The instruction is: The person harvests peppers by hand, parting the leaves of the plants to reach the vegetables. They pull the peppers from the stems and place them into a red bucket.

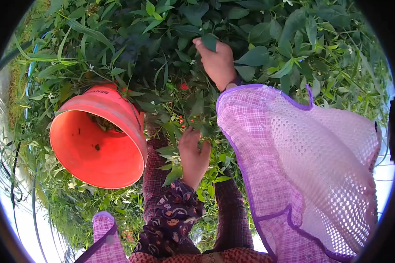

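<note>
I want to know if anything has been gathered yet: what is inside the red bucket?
The bucket holds a small clump of plant bits and one dark speck; its near wall hides the rest.

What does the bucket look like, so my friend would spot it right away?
Look at the green plants, then at the left hand down among them. Left of that hand in the picture, the bucket tips its wide round mouth toward you. It's bright orange-red, with dark letters on its side, while the cloth across from it is floppy and purple-checked.
</note>
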